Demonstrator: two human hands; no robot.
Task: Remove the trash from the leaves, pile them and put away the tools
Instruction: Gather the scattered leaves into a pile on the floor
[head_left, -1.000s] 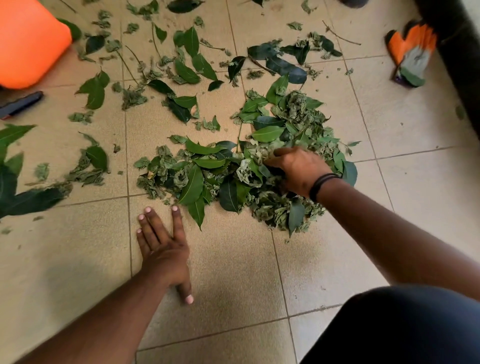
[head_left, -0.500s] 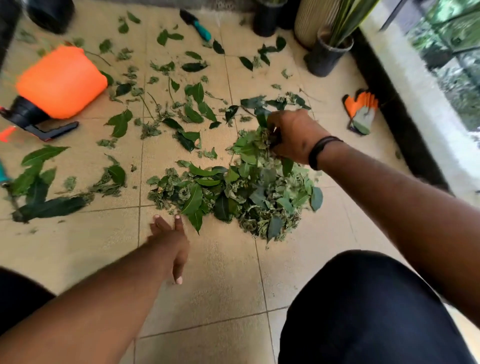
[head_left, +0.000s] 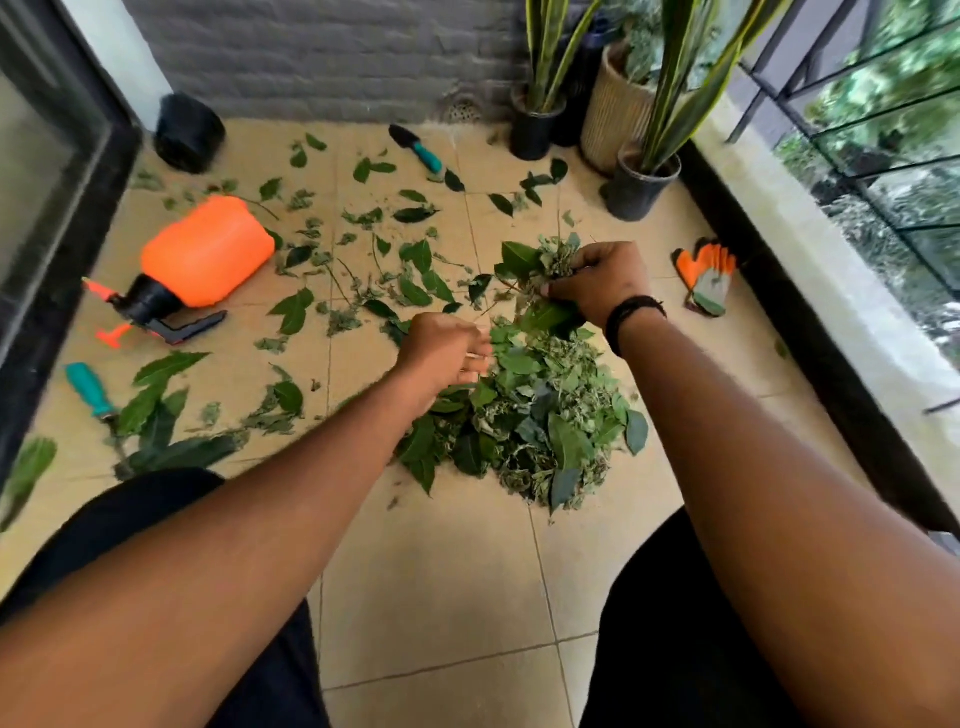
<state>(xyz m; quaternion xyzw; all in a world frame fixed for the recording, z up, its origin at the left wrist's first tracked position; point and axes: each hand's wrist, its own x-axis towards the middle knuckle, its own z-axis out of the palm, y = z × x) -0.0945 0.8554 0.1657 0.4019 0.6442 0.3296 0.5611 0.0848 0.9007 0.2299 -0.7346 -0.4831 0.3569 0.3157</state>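
A trowel with a teal handle is lying at the far left beside an orange sprayer tipped on its side. My left hand is hovering at the near edge of the leaf pile, fingers loosely extended and holding nothing I can make out. The pile is sitting mid-floor, a mix of glossy dark leaves and pale crumpled ones. My right hand is gripping a bunch of leaves just above it. Orange gloves are lying near the wall.
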